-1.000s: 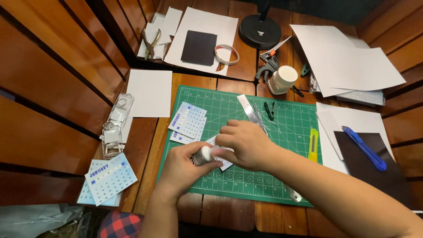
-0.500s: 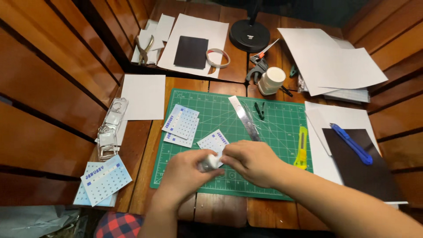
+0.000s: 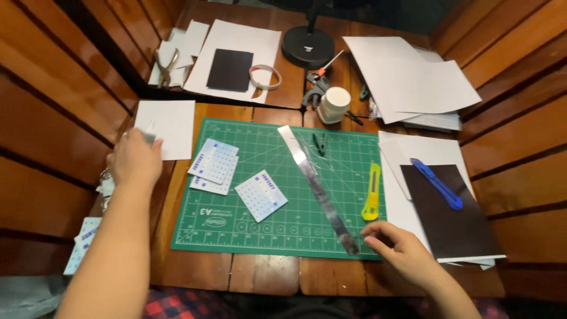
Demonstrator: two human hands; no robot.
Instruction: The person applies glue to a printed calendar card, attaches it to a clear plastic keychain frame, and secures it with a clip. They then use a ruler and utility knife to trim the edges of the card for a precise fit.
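Left hand (image 3: 137, 162), left of frame: fingers curled over white sheet (image 3: 171, 118) edge; grasp not discernible. Right hand (image 3: 401, 248), lower right: loosely open, empty, beside steel ruler (image 3: 316, 186). Ruler likely stiff, thin, slippery; pinch by edges.

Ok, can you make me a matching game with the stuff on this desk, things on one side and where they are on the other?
Things:
1. yellow utility knife
2. blue utility knife
3. metal ruler
4. roll of tape

Places:
A. lying on the black sheet
B. running slantwise down the middle of the green cutting mat
C. beside the small black card at the far side of the desk
D. near the right edge of the green cutting mat

Pairs: 1-D, 2-A, 3-B, 4-C
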